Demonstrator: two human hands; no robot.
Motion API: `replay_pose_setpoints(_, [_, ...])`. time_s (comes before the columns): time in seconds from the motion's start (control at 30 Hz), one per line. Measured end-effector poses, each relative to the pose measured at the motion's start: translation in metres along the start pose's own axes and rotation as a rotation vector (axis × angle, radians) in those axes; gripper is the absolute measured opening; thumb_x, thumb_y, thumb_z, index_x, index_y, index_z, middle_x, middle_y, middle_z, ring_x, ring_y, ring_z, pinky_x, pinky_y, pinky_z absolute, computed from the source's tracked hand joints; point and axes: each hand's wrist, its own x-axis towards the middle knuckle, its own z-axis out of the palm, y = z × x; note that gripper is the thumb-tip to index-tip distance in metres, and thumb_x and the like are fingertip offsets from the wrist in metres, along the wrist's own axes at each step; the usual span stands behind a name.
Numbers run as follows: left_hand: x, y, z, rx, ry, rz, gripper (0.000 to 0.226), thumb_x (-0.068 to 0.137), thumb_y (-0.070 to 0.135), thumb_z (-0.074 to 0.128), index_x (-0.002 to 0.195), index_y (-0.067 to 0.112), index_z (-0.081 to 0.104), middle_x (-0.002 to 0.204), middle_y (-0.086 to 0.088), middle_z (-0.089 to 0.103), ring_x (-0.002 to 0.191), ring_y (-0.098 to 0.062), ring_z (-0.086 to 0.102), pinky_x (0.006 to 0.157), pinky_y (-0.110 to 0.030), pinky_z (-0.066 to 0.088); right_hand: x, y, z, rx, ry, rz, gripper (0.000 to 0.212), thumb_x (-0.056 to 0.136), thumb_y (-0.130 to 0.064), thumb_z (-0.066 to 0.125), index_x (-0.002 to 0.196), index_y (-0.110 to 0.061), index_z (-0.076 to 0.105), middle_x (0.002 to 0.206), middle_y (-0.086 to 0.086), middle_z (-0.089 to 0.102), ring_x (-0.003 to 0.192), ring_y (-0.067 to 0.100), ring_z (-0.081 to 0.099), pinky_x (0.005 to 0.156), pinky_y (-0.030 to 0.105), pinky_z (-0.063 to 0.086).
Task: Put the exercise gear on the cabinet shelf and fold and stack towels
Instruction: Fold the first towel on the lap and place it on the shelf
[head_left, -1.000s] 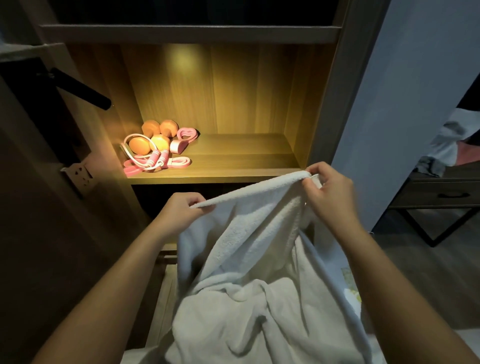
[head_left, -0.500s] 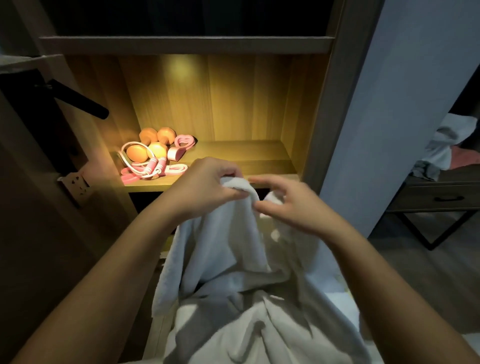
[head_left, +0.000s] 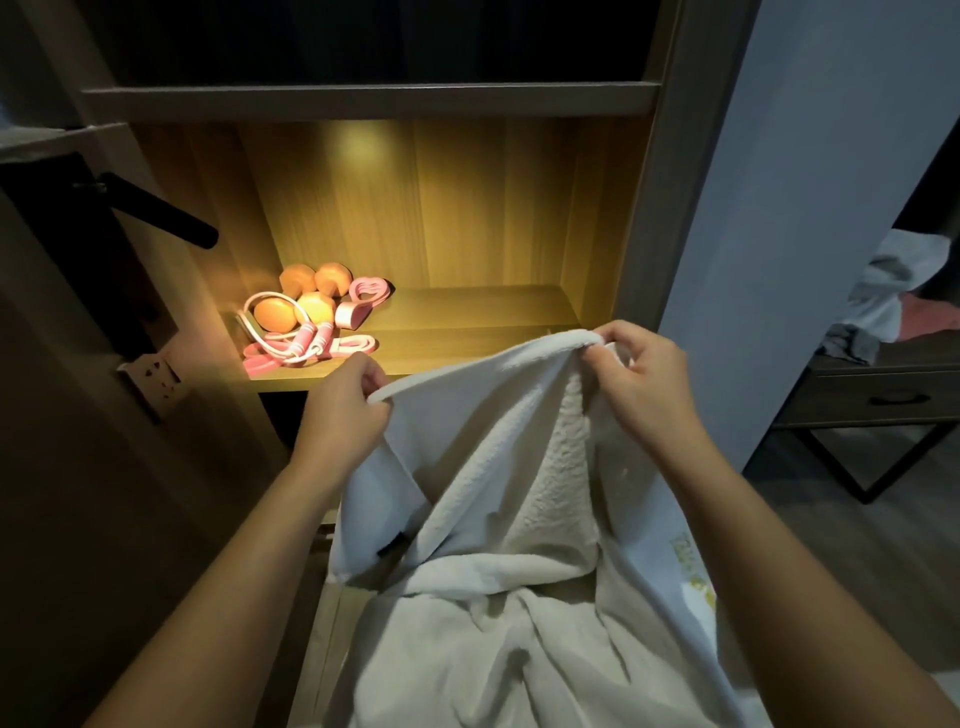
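Your hands have drawn apart again since half a second ago, pulling the towel (head_left: 498, 447) out wide between them. Head camera: your left hand (head_left: 343, 410) pinches the towel's top hem at its left end, and your right hand (head_left: 641, 379) grips the bunched hem at the right, both just in front of the shelf's (head_left: 467, 325) front edge. The towel hangs down from them in folds. Your exercise gear (head_left: 306, 327) lies at the shelf's left end
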Motion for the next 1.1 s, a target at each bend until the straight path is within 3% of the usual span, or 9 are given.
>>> replay_pose_setpoints(0.1, [0.003, 0.005, -0.011, -0.196, 0.032, 0.001, 0.012, 0.091, 0.016, 0.063, 0.080, 0.022, 0.064, 0.080, 0.005, 0.063, 0.078, -0.009, 0.057, 0.063, -0.029, 0.046, 0.014, 0.006, -0.008, -0.109, 0.042, 0.092, 0.015, 0.091, -0.028, 0.054, 0.086, -0.024, 0.068, 0.079, -0.009, 0.066, 0.080, 0.010, 0.060, 0.071, 0.035, 0.054])
replay_pose_setpoints(0.2, [-0.001, 0.022, -0.021, -0.203, 0.046, 0.137, 0.025, 0.097, 0.025, 0.054, 0.082, 0.007, 0.065, 0.073, -0.008, 0.061, 0.069, -0.014, 0.052, 0.061, -0.035, 0.040, 0.020, 0.008, -0.012, -0.328, -0.116, 0.182, 0.011, 0.090, -0.031, 0.055, 0.097, -0.031, 0.063, 0.091, -0.008, 0.066, 0.092, 0.021, 0.062, 0.079, 0.039, 0.055])
replay_pose_setpoints(0.33, [-0.010, 0.052, -0.027, -0.159, -0.075, 0.287, 0.025, 0.098, 0.023, 0.052, 0.085, 0.007, 0.065, 0.076, -0.009, 0.063, 0.073, -0.014, 0.053, 0.068, -0.033, 0.040, 0.000, -0.010, 0.001, -0.276, -0.434, -0.037, 0.048, 0.083, -0.042, 0.064, 0.129, -0.037, 0.053, 0.124, -0.011, 0.062, 0.112, 0.011, 0.057, 0.090, 0.033, 0.048])
replay_pose_setpoints(0.43, [-0.020, 0.072, -0.022, -0.116, -0.173, 0.358, 0.021, 0.097, 0.025, 0.054, 0.084, 0.013, 0.066, 0.073, -0.003, 0.062, 0.071, -0.015, 0.055, 0.064, -0.027, 0.039, -0.016, -0.024, 0.021, -0.187, -0.580, -0.148, 0.042, 0.084, -0.043, 0.065, 0.125, -0.037, 0.059, 0.120, -0.016, 0.065, 0.109, 0.007, 0.058, 0.091, 0.034, 0.049])
replay_pose_setpoints(0.53, [-0.026, 0.079, -0.016, -0.066, -0.204, 0.394, 0.021, 0.096, 0.028, 0.055, 0.085, 0.014, 0.066, 0.072, -0.003, 0.063, 0.070, -0.015, 0.055, 0.063, -0.025, 0.038, -0.020, -0.028, 0.032, -0.136, -0.495, -0.079, 0.015, 0.087, -0.040, 0.062, 0.097, -0.032, 0.070, 0.092, -0.011, 0.069, 0.090, 0.011, 0.061, 0.081, 0.043, 0.053])
replay_pose_setpoints(0.67, [-0.026, 0.069, -0.016, -0.021, -0.194, 0.359, 0.018, 0.097, 0.027, 0.055, 0.089, 0.017, 0.067, 0.074, 0.000, 0.063, 0.071, -0.009, 0.054, 0.060, -0.022, 0.037, -0.021, -0.027, 0.035, -0.158, -0.360, -0.022, 0.014, 0.086, -0.036, 0.060, 0.079, -0.026, 0.067, 0.074, 0.003, 0.066, 0.078, 0.023, 0.061, 0.073, 0.047, 0.053])
replay_pose_setpoints(0.73, [-0.028, 0.063, -0.014, 0.024, -0.167, 0.363, 0.013, 0.096, 0.022, 0.054, 0.092, 0.018, 0.066, 0.076, 0.003, 0.063, 0.072, -0.010, 0.054, 0.062, -0.023, 0.039, -0.020, -0.026, 0.035, -0.216, -0.279, -0.025, 0.012, 0.082, -0.036, 0.061, 0.075, -0.027, 0.064, 0.069, -0.001, 0.064, 0.074, 0.021, 0.059, 0.066, 0.042, 0.051])
replay_pose_setpoints(0.87, [-0.032, 0.043, -0.007, 0.199, -0.107, 0.281, 0.012, 0.090, 0.011, 0.055, 0.097, 0.019, 0.059, 0.084, 0.003, 0.061, 0.076, -0.019, 0.058, 0.065, -0.037, 0.052, -0.016, -0.021, 0.029, -0.261, -0.165, -0.020, 0.012, 0.082, -0.038, 0.060, 0.075, -0.029, 0.064, 0.070, -0.004, 0.065, 0.074, 0.016, 0.059, 0.066, 0.038, 0.053])
replay_pose_setpoints(1.1, [-0.033, -0.007, -0.013, 0.180, -0.008, 0.027, 0.018, 0.090, 0.013, 0.062, 0.101, 0.025, 0.069, 0.086, 0.007, 0.064, 0.076, -0.010, 0.054, 0.059, -0.027, 0.045, -0.003, 0.008, 0.017, -0.198, -0.078, 0.065, 0.014, 0.083, -0.037, 0.058, 0.075, -0.027, 0.063, 0.071, -0.008, 0.064, 0.075, 0.014, 0.060, 0.070, 0.045, 0.057])
